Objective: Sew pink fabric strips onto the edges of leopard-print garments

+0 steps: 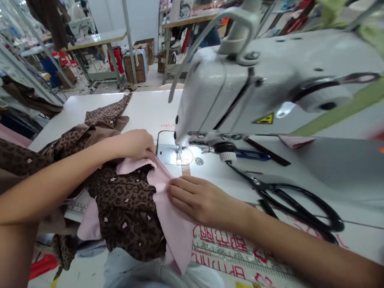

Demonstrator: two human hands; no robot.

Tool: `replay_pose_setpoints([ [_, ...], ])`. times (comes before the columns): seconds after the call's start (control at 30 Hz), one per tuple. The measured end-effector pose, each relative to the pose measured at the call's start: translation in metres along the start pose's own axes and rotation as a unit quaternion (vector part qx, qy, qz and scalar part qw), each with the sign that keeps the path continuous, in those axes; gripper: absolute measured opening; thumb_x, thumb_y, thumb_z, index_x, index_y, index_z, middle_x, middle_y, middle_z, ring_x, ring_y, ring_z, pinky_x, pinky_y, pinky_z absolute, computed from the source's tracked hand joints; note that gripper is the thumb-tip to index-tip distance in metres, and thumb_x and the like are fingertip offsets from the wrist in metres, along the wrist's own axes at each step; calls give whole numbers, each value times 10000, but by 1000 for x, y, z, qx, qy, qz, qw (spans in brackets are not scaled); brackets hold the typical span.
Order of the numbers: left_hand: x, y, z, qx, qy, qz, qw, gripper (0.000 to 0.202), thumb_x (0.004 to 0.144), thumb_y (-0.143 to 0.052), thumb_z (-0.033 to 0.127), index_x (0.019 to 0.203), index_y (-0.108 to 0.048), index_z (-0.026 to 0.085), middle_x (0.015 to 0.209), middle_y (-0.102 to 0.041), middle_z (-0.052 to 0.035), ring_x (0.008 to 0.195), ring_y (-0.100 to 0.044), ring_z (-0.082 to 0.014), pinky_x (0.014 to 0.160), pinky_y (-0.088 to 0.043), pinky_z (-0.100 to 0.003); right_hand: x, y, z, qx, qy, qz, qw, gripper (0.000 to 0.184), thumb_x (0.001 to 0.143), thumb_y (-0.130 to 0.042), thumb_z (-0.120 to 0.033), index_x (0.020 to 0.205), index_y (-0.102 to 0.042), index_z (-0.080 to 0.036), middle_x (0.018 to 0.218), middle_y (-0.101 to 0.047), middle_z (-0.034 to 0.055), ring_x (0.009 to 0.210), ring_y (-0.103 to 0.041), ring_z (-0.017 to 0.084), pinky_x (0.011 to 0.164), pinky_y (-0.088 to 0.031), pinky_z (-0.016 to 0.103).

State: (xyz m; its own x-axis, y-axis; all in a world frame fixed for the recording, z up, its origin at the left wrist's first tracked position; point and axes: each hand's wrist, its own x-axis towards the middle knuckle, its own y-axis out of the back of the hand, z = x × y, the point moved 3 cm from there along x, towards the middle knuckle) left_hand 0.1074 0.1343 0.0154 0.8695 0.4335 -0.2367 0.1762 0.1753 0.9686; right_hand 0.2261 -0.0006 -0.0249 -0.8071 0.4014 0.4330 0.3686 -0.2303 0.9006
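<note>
Left fingers (pixel 149 147), right fingers (pixel 181 192), pink fabric (pixel 171 216) between

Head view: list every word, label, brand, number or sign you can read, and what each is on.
No words or numbers are clearly legible.
Yellow warning sticker on the sewing machine: black symbol, too blurred to make out.
Red lettering along the table's near edge: unreadable.
Ruler markings beside it: digits too blurred.
Small red marks behind the needle plate: too small.
</note>
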Motion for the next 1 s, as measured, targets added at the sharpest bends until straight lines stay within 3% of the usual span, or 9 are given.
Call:
replay_pose_setpoints([
  [0.07,-3,1,6,-51,41,23,998,158,777,-553,200,717,-698,218,711,-652,-8,667,-559,-135,624,-382,-236,-3,0,-3,9,-15,20,1000,323,918,-330,-98,737,-597,-109,766,-575,73,800,-514,171,675,-431,301],
  [0.17,-1,-11,21,-70,109,137,982,212,825,-456,156,810,-666,171,812,-653,-38,733,-575,-149,649,-411,-251,-4,2,-10,27,-2,53,998,292,895,-374,-84,710,-599,-108,769,-591,82,814,-523,188,696,-440,327],
  [0.2,1,-18,26,-48,96,165,980,217,843,-432,160,849,-648,160,837,-646,-50,740,-573,-153,659,-421,-261,-4,2,-13,34,12,62,997,287,892,-377,-83,716,-603,-108,781,-597,85,821,-527,190,704,-442,333],
  [0.33,6,-38,34,112,-129,197,965,195,879,-411,185,905,-597,132,924,-611,-93,852,-547,-188,757,-449,-319,-2,1,-25,48,50,64,996,272,905,-355,-84,834,-616,-116,828,-610,84,833,-542,170,716,-449,315],
  [0.43,-8,-25,35,125,-178,247,944,155,872,-442,165,937,-571,109,1006,-584,-110,995,-501,-209,873,-441,-346,-2,5,-25,40,40,74,996,238,895,-378,-72,867,-612,-109,870,-621,94,837,-548,169,711,-454,308],
  [0.57,-43,-9,64,101,-213,181,955,188,903,-391,147,867,-572,112,881,-588,-82,983,-520,-176,922,-437,-347,-11,17,-6,28,-27,133,990,214,873,-410,-74,789,-605,-97,867,-625,112,809,-545,184,677,-461,307],
  [0.67,-58,-18,83,140,-231,127,954,208,905,-375,128,992,-559,85,969,-589,-105,1008,-531,-180,941,-430,-343,-18,14,17,-10,-129,98,987,227,849,-407,-75,934,-614,-112,873,-609,98,794,-534,188,613,-448,289],
  [0.8,-50,-39,87,191,-245,156,938,203,900,-385,144,916,-579,87,877,-608,-95,847,-581,-178,825,-475,-322,-21,-5,39,-41,-215,-32,975,361,826,-399,-101,1106,-594,-219,908,-577,67,726,-522,172,540,-380,255],
  [1.0,-35,-38,87,157,-229,224,934,219,898,-368,171,826,-570,122,749,-599,-59,660,-551,-146,674,-496,-304,-23,-13,44,8,-258,-45,965,337,849,-407,-163,1086,-619,-274,925,-562,44,666,-499,131,532,-332,248],
])
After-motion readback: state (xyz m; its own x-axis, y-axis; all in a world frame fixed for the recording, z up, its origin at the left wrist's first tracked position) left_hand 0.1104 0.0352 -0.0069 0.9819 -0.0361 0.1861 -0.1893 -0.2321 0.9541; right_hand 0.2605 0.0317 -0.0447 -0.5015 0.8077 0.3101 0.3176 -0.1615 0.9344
